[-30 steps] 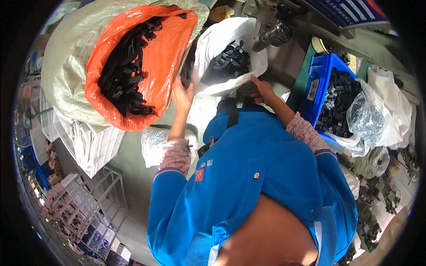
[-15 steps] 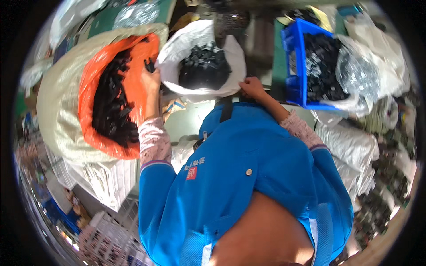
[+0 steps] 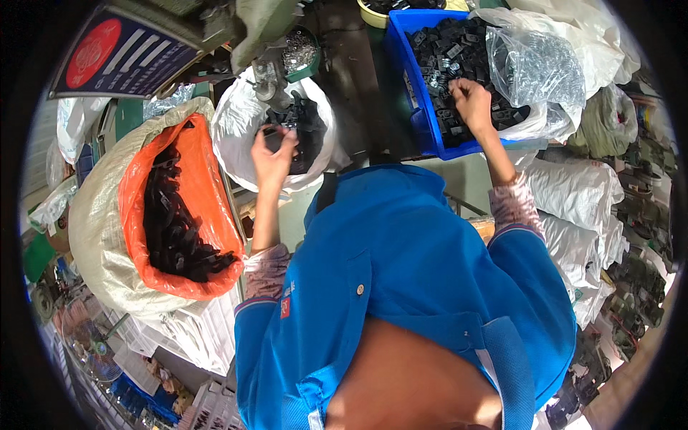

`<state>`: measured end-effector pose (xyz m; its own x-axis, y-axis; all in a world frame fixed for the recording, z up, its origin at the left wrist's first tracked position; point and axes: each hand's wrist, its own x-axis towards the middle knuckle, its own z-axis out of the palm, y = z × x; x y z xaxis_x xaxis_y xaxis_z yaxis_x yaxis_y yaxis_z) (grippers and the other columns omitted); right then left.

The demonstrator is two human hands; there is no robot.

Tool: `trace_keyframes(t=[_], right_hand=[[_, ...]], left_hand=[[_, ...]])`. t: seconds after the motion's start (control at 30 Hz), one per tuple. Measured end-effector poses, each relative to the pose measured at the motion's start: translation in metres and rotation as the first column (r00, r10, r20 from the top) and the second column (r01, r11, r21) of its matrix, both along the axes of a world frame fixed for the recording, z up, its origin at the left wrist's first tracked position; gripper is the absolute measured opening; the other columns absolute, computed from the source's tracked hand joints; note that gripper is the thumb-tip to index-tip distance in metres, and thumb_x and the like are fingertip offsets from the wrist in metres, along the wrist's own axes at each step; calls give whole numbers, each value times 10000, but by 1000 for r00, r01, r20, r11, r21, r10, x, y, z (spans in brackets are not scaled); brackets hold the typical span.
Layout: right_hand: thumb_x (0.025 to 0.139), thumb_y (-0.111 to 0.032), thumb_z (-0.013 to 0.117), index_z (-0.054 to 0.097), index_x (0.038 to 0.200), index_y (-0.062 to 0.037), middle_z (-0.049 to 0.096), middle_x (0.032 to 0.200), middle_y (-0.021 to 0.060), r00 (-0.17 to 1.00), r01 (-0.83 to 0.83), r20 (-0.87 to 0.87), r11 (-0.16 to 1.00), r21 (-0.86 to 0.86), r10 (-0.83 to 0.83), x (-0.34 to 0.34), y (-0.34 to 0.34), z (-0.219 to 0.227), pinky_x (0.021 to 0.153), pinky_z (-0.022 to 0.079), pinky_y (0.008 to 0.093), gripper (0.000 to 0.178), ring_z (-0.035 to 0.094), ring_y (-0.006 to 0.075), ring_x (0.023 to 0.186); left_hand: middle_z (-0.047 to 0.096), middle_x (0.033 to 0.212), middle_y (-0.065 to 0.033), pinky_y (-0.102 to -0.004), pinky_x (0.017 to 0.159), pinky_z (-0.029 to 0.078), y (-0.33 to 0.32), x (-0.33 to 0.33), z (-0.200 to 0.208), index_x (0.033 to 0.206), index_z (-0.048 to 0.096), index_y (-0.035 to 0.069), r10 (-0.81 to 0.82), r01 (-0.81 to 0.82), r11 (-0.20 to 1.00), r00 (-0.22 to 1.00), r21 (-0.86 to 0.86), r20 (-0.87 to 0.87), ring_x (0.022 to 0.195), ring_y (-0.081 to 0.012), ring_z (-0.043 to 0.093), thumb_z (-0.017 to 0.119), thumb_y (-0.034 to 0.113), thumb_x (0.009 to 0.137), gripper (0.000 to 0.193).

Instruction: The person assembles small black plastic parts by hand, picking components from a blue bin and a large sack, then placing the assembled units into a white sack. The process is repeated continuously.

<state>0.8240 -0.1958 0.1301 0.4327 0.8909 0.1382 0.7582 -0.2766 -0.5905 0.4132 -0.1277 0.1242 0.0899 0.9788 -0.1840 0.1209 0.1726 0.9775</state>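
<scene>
My left hand [image 3: 272, 163] is over the near part of a white sack [image 3: 231, 154], its thumb and fingers curled round a small black plastic part [image 3: 272, 135]. More black parts [image 3: 309, 129] lie inside the sack. My right hand [image 3: 474, 107] reaches into a blue bin [image 3: 428, 136] heaped with black parts bearing shiny metal bits [image 3: 453, 50]. Its fingertips are pinched together among them; what they hold, if anything, is too small to make out. Left of the sack, an orange-lined bag [image 3: 208, 190] lies open, holding long black parts [image 3: 172, 222].
A machine head [image 3: 269, 75] hangs over the far side of the white sack. Beside it sits a green bowl of small metal pieces [image 3: 301, 56]. A clear plastic bag [image 3: 541, 68] covers part of the blue bin. White wrapped bundles [image 3: 573, 197] are stacked at right.
My right hand has left the white sack's rim and moved right into the blue bin. My left hand has gone from beside the orange lining to over the sack. The whole view has shifted.
</scene>
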Motion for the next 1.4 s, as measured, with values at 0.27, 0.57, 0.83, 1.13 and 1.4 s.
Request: trace_keyframes(t=[0.27,0.57,0.83,1.13,1.4], right_hand=[[849,-114,583,665,944,-108,622,981,110,852,-273,412,945,-179,324,46,63,-57,720,515,439,125,633,345,876],[849,-134,645,649,942,-53,674,855,147,922,-290,-273,957,-21,273,63,16,3,682,517,393,124,659,333,800],[933,-88,622,634,983,0,680,828,53,694,-59,-719,991,-118,-45,66,-68,37,533,449,222,102,645,97,707],[916,-109,644,658,1002,-15,698,898,68,406,35,-914,999,-2,-16,70,-97,33,576,484,250,127,664,141,758],[931,-102,620,648,1063,-36,686,997,53,231,3,-972,999,50,48,49,-90,41,683,483,230,151,644,116,878]], left_hand=[[640,751,-14,-217,571,478,-1,131,48,911,582,33,-345,345,939,939,5,-16,621,-73,596,715,99,843,163],[683,883,-204,-397,750,529,33,217,62,1113,651,34,-440,605,765,742,221,-506,870,-369,670,730,203,782,380],[691,818,-174,-450,639,534,-17,300,38,851,666,70,-480,982,-45,-180,-181,-858,789,-342,688,670,116,727,132],[675,763,-159,-474,604,518,-2,312,20,978,623,62,-408,967,-125,-255,-223,-877,768,-369,679,645,27,707,273],[655,1003,-132,-347,860,510,20,283,46,1126,510,16,-854,937,338,346,92,-387,962,-215,650,718,71,770,417]])
